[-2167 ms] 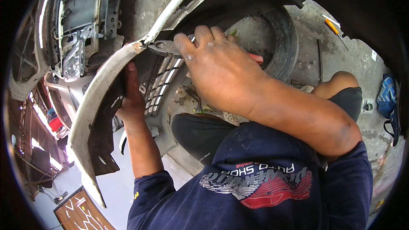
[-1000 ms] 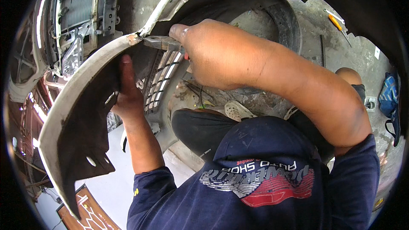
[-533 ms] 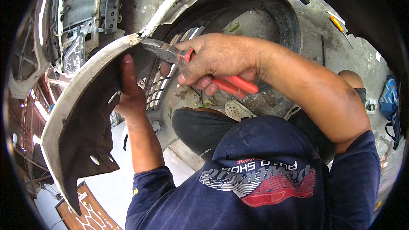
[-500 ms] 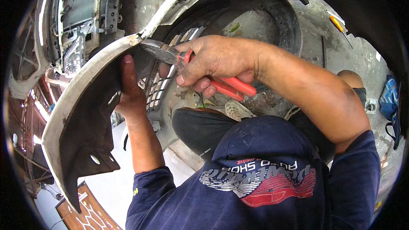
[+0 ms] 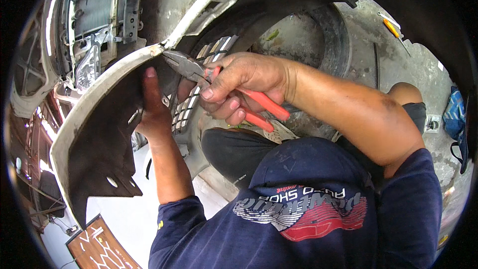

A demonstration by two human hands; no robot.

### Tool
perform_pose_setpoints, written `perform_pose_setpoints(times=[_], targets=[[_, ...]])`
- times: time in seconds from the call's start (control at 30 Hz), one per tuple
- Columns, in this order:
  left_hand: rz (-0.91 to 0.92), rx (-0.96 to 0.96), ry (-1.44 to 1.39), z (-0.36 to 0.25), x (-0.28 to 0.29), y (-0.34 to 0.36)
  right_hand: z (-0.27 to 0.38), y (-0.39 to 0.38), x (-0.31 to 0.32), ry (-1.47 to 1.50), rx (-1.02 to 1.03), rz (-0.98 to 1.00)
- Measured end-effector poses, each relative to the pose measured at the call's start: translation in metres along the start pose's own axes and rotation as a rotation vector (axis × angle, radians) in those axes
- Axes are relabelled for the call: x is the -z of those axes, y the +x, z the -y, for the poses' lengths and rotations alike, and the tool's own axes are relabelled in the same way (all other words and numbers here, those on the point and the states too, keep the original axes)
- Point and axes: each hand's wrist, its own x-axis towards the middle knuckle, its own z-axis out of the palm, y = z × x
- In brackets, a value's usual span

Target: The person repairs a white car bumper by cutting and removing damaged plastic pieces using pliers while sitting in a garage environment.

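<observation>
Workshop, stained concrete floor. Headlight, clear, at left. Radiator, grey, above it. Curved panel, white edge, dark inside. Left hand, gripping the panel: thumb on inner face, fingers hidden. Pliers, red-handled, nose at panel's upper end. Right hand, wrapped around pliers, handles slightly apart. Screwdriver, yellow, on floor. Bag, blue, far right.

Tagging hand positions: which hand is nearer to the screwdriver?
Right. The right hand, holding pliers, is below and left of the screwdriver in the picture; the left hand, gripping the bumper, is farther left.
</observation>
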Motion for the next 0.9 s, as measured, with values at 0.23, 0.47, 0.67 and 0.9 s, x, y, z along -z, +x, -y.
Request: perform_pose_setpoints(times=[0.23, 0.47, 0.67, 0.9], targets=[[-0.053, -0.024, -0.002, 0.003, 0.001, 0.004, 0.004, 0.0, -0.015, -0.477, 0.046, -0.214], [-0.1, 0.058, -0.233, -0.009, -0.003, 0.013, -0.011, -0.034, -0.07, -2.132, 0.194, -0.983], [-0.035, 0.1, -0.168, -0.008, -0.005, 0.023, -0.018, -0.034, -0.126, -2.855, 0.254, -1.064], [-0.047, -0.052, -0.018, 0.011, 0.0, 0.028, 0.024, -0.01, -0.173, -3.376, 0.107, -0.682]])
